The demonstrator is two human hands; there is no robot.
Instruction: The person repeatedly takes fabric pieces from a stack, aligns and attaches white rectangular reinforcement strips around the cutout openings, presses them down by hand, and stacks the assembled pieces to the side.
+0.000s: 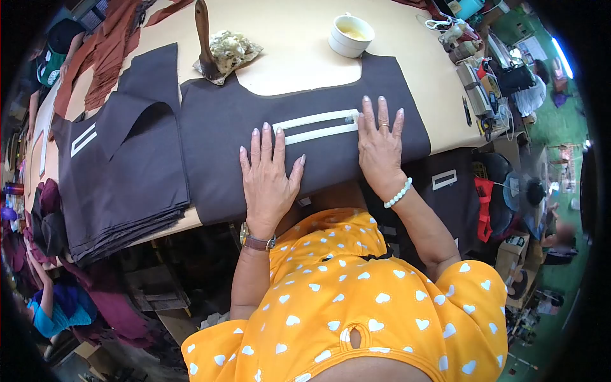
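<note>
A dark cloth panel (219, 153) lies flat on the pale table in front of me. White strips (318, 135) form a long, narrow rectangle on it. My left hand (270, 175) rests on the cloth with fingers spread, its fingertips by the left end of the strips. At their right end, my right hand (380, 146) lies flat with fingers apart, its index finger touching or close to the strip. Beyond the panel stands a wooden-handled brush (203, 38), its head down beside a pale, lumpy mass (232, 52) on a scrap.
A white cup (351, 37) holding something yellowish stands at the far side. Stacked dark cloth pieces (127, 197) lie left, the top one folded over. Rust-coloured cloth (108, 63) covers the far left. Tools and boxes (474, 86) crowd the right edge. Other people are around.
</note>
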